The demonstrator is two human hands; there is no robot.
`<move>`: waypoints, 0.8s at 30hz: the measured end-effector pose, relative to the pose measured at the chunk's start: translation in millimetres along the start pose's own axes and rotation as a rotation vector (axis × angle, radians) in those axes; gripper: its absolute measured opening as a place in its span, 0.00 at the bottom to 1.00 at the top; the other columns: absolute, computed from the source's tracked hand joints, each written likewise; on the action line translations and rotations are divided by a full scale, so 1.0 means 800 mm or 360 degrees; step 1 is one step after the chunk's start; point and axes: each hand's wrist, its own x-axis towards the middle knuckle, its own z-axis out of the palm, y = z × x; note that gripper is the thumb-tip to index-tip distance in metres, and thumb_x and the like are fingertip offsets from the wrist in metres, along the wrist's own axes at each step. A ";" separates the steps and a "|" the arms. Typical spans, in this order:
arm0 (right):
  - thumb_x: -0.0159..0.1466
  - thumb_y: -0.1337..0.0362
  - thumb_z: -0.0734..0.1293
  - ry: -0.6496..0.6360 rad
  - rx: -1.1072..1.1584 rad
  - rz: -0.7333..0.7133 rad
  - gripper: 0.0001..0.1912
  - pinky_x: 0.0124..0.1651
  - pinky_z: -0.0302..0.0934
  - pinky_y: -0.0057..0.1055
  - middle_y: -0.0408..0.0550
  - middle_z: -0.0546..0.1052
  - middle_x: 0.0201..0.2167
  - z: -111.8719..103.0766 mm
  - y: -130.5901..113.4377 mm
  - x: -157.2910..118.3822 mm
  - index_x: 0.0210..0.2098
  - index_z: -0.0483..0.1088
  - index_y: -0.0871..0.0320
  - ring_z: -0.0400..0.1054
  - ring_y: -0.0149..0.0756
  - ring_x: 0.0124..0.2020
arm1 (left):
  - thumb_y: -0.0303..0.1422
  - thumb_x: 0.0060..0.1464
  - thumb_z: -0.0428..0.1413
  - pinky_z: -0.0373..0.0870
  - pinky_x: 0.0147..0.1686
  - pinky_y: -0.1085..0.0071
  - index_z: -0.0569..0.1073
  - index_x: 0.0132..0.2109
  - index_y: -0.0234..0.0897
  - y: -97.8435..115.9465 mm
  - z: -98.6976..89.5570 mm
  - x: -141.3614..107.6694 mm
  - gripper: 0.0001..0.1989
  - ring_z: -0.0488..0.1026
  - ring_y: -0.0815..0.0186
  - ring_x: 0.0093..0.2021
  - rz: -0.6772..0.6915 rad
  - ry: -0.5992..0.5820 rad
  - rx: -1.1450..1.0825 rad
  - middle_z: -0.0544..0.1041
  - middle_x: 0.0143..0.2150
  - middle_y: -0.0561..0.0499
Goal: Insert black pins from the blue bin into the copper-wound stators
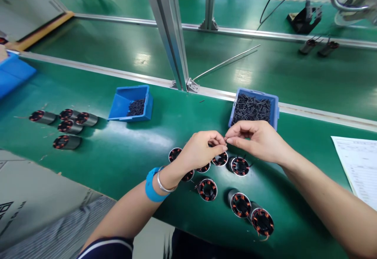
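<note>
Stator at the hands. The coil-wound stator [219, 162], its open end upward, stands on the green bench [294, 227] on the near side of the tube bin [276, 111], slightly to the left of it. Above it, in front of that bin, meet the left hand [206, 145] and the right hand [255, 139]. The fingers of each are drawn together, thumb to forefinger, the two pinches almost touching; what lies between them is too small to tell. Work this fine seems best done with a light pinch, the forearms steady, both pinches kept in line, and no tug on any thin lead.

Other stators [262, 221] stand about the first, nearer the wearer than the tube bin; the left forearm partly covers some. The bin itself holds many short black tubes [251, 109]. Well to its left sits a second blue bin [147, 109] with fewer dark pieces; farther left, a group of stators lies on its side [72, 142]. To its right lies a printed sheet [356, 164]; beyond it rests a thin metal rod [226, 61].
</note>
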 end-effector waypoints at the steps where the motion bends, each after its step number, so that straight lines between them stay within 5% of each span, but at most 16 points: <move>1: 0.59 0.62 0.69 -0.0020 -0.0031 0.0000 0.06 0.32 0.66 0.28 0.43 0.79 0.29 0.000 -0.002 0.000 0.32 0.76 0.57 0.72 0.31 0.29 | 0.33 0.53 0.60 0.69 0.38 0.69 0.75 0.34 0.37 -0.001 0.000 0.000 0.04 0.75 0.68 0.34 -0.0003 -0.0001 -0.0007 0.79 0.33 0.53; 8: 0.60 0.70 0.66 -0.0268 -0.0333 -0.0059 0.08 0.37 0.68 0.27 0.39 0.81 0.29 -0.006 -0.013 0.002 0.38 0.74 0.56 0.76 0.31 0.31 | 0.31 0.47 0.65 0.73 0.40 0.68 0.70 0.39 0.37 -0.005 -0.001 -0.006 0.13 0.77 0.66 0.40 -0.0075 0.0015 -0.0056 0.79 0.39 0.51; 16: 0.61 0.71 0.64 -0.0050 -0.0544 -0.0491 0.11 0.36 0.66 0.26 0.44 0.80 0.35 -0.012 -0.021 0.014 0.41 0.76 0.58 0.74 0.30 0.33 | 0.31 0.56 0.57 0.70 0.37 0.71 0.75 0.36 0.37 -0.003 -0.002 -0.010 0.03 0.74 0.70 0.33 0.0027 0.0122 0.0064 0.79 0.33 0.54; 24: 0.63 0.71 0.64 -0.0244 -0.0814 -0.0582 0.15 0.37 0.66 0.28 0.43 0.81 0.33 -0.014 -0.038 0.031 0.48 0.75 0.59 0.76 0.32 0.34 | 0.32 0.54 0.59 0.69 0.36 0.71 0.76 0.34 0.37 -0.007 0.002 -0.007 0.03 0.75 0.70 0.33 0.0004 0.0141 0.0022 0.80 0.33 0.54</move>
